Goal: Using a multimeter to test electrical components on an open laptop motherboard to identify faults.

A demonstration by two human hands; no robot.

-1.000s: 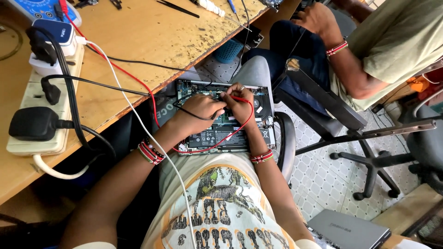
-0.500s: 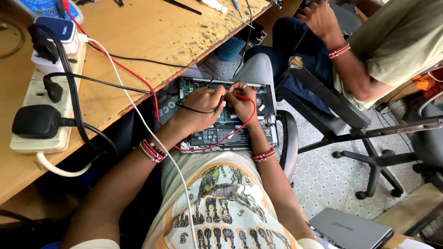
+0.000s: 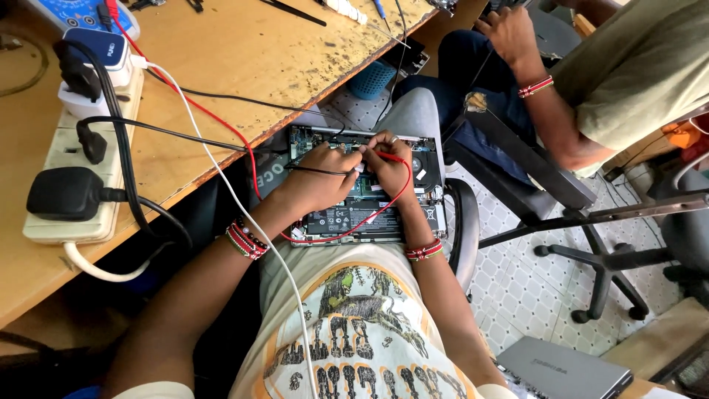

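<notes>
Red and black probe leads run off the wooden table [image 3: 244,52] down to your lap, where the opened laptop [image 3: 369,214] lies with its circuit boards showing. Your left hand [image 3: 317,181] has its fingers pinched together on the black probe [image 3: 314,170], and your right hand [image 3: 388,166] has its fingers clamped on the red probe [image 3: 380,154], both tips pressed near the board's upper middle. A white cable [image 3: 244,222] crosses your left forearm. On the table sits a power strip [image 3: 74,192] with black plugs. Another person's hand [image 3: 509,33] works just to your right, beside a chair [image 3: 561,214]. Your hands hide the exact contact points, and a closed grey laptop [image 3: 561,369] is cut off at the bottom edge.
</notes>
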